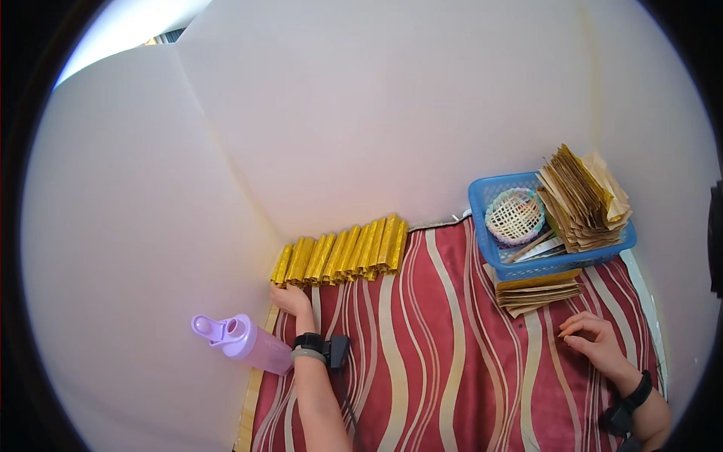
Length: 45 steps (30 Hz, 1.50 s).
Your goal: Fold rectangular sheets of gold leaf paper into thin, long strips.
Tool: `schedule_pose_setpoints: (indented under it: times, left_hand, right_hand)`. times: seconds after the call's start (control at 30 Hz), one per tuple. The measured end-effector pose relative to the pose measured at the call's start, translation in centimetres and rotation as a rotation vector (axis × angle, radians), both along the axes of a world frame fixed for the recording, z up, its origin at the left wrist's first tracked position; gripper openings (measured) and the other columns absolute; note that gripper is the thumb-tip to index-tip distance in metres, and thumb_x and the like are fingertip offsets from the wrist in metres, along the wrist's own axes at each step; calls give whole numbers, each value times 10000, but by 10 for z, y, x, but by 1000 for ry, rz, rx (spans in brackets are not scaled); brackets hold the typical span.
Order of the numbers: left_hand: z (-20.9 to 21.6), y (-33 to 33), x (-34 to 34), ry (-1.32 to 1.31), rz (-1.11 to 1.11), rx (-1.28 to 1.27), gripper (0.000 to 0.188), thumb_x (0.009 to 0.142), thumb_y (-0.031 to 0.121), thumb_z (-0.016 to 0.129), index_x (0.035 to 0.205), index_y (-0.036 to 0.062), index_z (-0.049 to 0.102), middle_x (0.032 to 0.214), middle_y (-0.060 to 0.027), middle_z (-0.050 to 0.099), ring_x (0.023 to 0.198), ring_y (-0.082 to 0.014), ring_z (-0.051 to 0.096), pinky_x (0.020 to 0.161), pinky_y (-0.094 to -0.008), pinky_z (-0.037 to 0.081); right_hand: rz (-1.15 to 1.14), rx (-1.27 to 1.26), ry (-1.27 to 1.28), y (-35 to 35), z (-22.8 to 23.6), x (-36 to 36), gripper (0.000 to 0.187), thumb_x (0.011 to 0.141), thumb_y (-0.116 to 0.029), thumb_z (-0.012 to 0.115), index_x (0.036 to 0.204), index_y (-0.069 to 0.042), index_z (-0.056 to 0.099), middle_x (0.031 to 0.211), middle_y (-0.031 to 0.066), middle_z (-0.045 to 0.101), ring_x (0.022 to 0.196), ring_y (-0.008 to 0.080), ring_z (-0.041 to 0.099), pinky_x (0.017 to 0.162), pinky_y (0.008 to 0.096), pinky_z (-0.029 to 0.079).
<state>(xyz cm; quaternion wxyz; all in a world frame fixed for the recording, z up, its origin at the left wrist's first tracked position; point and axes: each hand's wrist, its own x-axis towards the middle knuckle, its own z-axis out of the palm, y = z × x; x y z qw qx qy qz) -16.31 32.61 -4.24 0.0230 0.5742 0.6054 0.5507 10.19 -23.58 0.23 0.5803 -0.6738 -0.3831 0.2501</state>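
My left hand [291, 300] is at the near end of the leftmost gold paper roll [282, 264], its fingers closed about that end and partly hidden. This roll lies at the left end of a row of gold paper rolls [350, 252], set side by side along the back wall. My right hand [595, 340] hovers above the striped cloth at the right, loosely curled with thumb and fingers apart, and nothing shows in it. Just beyond it lies a low stack of brown and gold paper sheets [538, 292], apart from the fingers.
A lilac bottle [260, 348] with its lid flipped up stands left of my left forearm. At the back right, a blue plastic basket [482, 226] holds a small woven basket [516, 216] and a thick paper stack [584, 203]. Red striped cloth [452, 361] covers the table; pale walls [392, 113] enclose it.
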Motion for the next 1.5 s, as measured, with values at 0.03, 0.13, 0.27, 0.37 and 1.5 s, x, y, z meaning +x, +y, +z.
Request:
schedule_pose_setpoints:
  times: [0.03, 0.13, 0.27, 0.37, 1.5]
  left_hand:
    - [-1, 0, 4, 1, 4, -3, 384, 803, 3, 635, 1175, -58, 564, 1007, -237, 618, 986, -416, 592, 884, -466, 451]
    - [-1, -3, 16, -90, 159, 171, 397, 820, -31, 556, 1213, -78, 520, 1054, -266, 585, 1004, -427, 574, 912, -473, 428]
    - [-10, 4, 12, -174, -109, -57, 480, 828, -58, 434, 1307, -80, 453, 1284, -302, 494, 1166, -470, 491, 997, -457, 392]
    - [-27, 20, 13, -151, -272, -28, 514, 823, -56, 406, 1335, -83, 432, 1399, -311, 412, 1242, -478, 443, 1038, -448, 368]
    - [37, -311, 178, 528, -1747, -62, 481, 793, 90, 723, 1237, -8, 565, 1183, -157, 625, 1115, -315, 591, 973, -357, 455]
  right_hand:
    - [-1, -5, 2, 1, 1, 0, 132, 849, -2, 654, 974, 10, 695, 1080, 85, 610, 959, 140, 612, 814, 245, 512]
    - [0, -15, -56, 0, -2, 2, 132, 851, 2, 652, 976, 11, 694, 1073, 85, 612, 961, 140, 612, 819, 245, 510]
    - [-7, -13, -47, -1, -3, 1, 130, 853, 11, 646, 974, 13, 692, 1061, 87, 617, 961, 141, 614, 823, 247, 510]
    - [-24, -11, -5, -4, 2, -2, 125, 855, 12, 646, 971, 16, 690, 1054, 85, 621, 957, 142, 615, 818, 250, 511]
    - [-193, -30, -1108, 44, -29, 39, 250, 836, -128, 601, 1073, -71, 659, 1058, 81, 668, 999, 259, 624, 791, 384, 508]
